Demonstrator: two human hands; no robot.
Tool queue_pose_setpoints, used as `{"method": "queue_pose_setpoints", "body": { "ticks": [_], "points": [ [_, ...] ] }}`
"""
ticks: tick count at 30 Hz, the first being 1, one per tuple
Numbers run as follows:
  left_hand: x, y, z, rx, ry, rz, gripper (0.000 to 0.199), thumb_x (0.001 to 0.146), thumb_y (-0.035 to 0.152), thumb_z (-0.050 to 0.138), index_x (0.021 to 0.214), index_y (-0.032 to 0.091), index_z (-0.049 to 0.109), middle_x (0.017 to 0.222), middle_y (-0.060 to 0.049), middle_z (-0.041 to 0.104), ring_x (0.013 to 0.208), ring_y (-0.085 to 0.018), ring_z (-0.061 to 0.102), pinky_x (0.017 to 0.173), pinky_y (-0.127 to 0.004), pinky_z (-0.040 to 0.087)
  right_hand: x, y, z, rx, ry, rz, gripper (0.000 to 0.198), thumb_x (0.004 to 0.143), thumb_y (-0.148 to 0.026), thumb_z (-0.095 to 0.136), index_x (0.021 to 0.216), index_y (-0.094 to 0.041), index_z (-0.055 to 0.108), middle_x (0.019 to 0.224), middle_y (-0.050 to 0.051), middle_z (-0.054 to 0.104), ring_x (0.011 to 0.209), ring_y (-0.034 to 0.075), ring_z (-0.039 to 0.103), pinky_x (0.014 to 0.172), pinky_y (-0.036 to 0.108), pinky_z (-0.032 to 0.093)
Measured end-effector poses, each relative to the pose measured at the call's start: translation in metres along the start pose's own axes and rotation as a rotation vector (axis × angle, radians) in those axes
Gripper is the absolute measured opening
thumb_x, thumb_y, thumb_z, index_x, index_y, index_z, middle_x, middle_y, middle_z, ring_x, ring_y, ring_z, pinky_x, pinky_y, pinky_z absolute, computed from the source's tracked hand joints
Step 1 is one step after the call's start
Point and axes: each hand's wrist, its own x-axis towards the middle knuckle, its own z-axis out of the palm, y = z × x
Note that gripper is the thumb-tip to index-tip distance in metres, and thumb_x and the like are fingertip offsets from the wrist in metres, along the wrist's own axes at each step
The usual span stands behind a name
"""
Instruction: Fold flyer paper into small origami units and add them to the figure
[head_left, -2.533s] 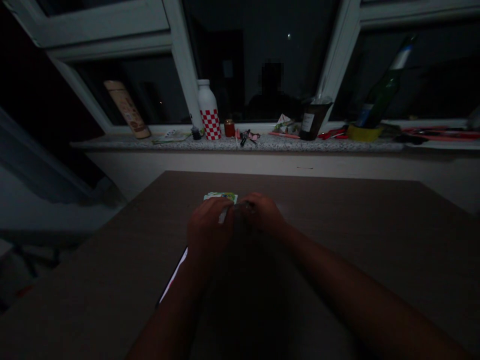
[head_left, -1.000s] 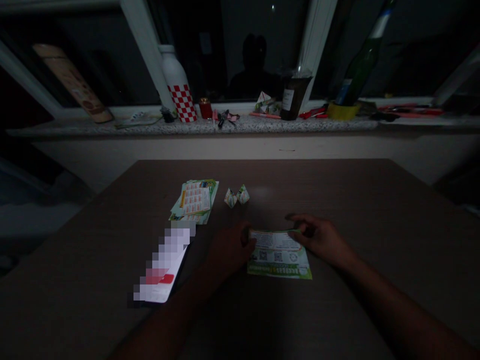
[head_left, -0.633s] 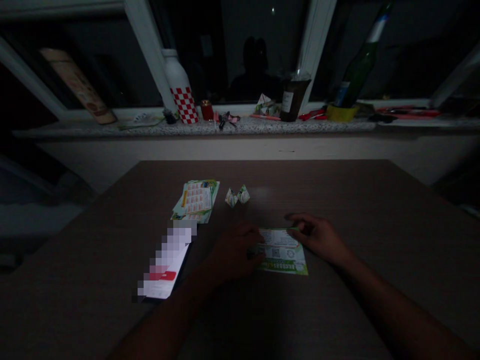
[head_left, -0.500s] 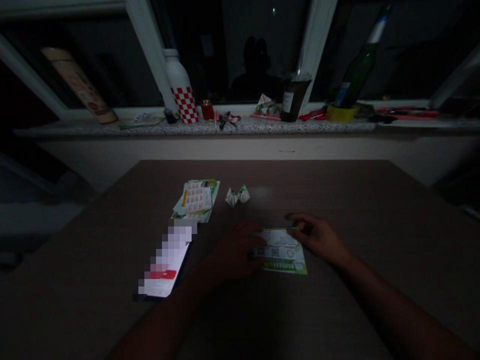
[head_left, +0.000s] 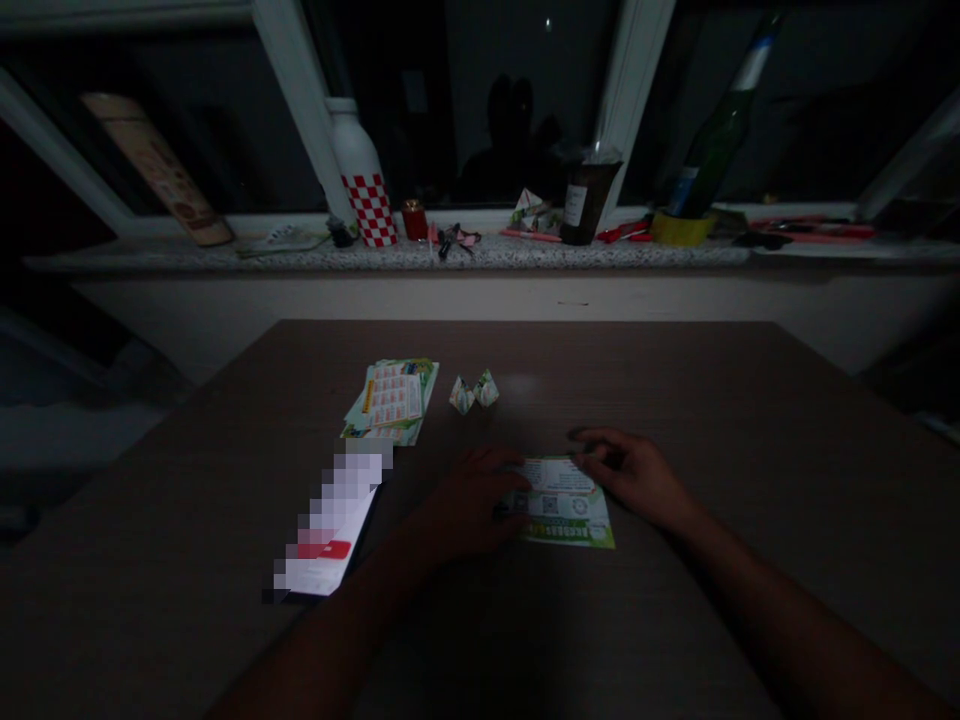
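A printed green-and-white leaflet (head_left: 566, 505) lies flat on the brown table, its QR codes and text facing up. Over its left edge rests my left hand (head_left: 472, 505), open, with fingers stretched out and partly covering the paper. My right hand (head_left: 634, 475) is at the leaflet's upper right corner. Its thumb touches the edge there, while the index finger reaches out above it, with a gap between the two. The remaining right fingers are bent and dim. Just beyond my left hand stands a small folded paper piece (head_left: 474, 391) with two pointed halves.
Left of my hands lies a lit phone (head_left: 337, 540), its screen partly blurred out. A stack of similar leaflets (head_left: 394, 400) sits behind it. Along the windowsill (head_left: 480, 257) stand a checkered bottle (head_left: 367, 190), a dark cup (head_left: 589, 200), a green bottle (head_left: 716, 140) and small items.
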Motion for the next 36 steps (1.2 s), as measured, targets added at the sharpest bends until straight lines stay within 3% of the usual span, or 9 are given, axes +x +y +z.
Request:
{"method": "queue_pose_setpoints", "body": {
  "ticks": [12,18,22,29,36],
  "points": [
    [0.001,0.001,0.002,0.012,0.019,0.003,0.025,0.087,0.03,0.055,0.109,0.022,0.062,0.125,-0.008,0.053,0.118,-0.024,0.046,0.102,-0.041,0.035,-0.002,-0.003,0.004,0.069,0.102,-0.036,0.035,0.085,-0.041,0.056,0.108,-0.016,0.062,0.056,-0.004,0.053,0.053,0.013,0.053,0.051,0.025,0.043],
    [0.001,0.0,0.002,0.024,0.017,0.014,0.024,0.086,0.028,0.055,0.107,0.02,0.062,0.123,-0.008,0.053,0.116,-0.023,0.047,0.101,-0.04,0.036,-0.006,-0.01,0.013,0.285,0.148,0.033,0.035,0.085,-0.044,0.055,0.111,-0.02,0.056,0.064,0.0,0.062,0.054,0.014,0.057,0.05,0.025,0.045],
    [0.001,-0.001,0.003,0.026,0.021,0.005,0.024,0.086,0.03,0.055,0.109,0.022,0.061,0.124,-0.007,0.053,0.116,-0.023,0.047,0.102,-0.04,0.036,-0.009,-0.021,0.016,0.415,0.164,0.068,0.035,0.085,-0.045,0.055,0.111,-0.022,0.053,0.06,-0.002,0.056,0.046,0.012,0.051,0.042,0.023,0.04],
    [0.002,0.0,0.003,0.021,0.031,0.008,0.022,0.085,0.027,0.057,0.106,0.022,0.062,0.123,-0.007,0.054,0.115,-0.024,0.047,0.101,-0.04,0.037,-0.013,-0.022,0.017,0.423,0.154,-0.124,0.03,0.087,-0.039,0.053,0.112,-0.022,0.052,0.071,0.0,0.057,0.058,0.013,0.053,0.052,0.025,0.044],
    [0.002,0.002,0.001,0.04,0.019,-0.001,0.024,0.085,0.026,0.055,0.108,0.022,0.061,0.121,-0.008,0.054,0.114,-0.024,0.048,0.1,-0.04,0.037,-0.017,-0.025,0.02,0.261,0.107,-0.259,0.034,0.083,-0.024,0.06,0.116,-0.022,0.051,0.089,0.004,0.061,0.075,0.015,0.058,0.066,0.027,0.049]
  ]
}}
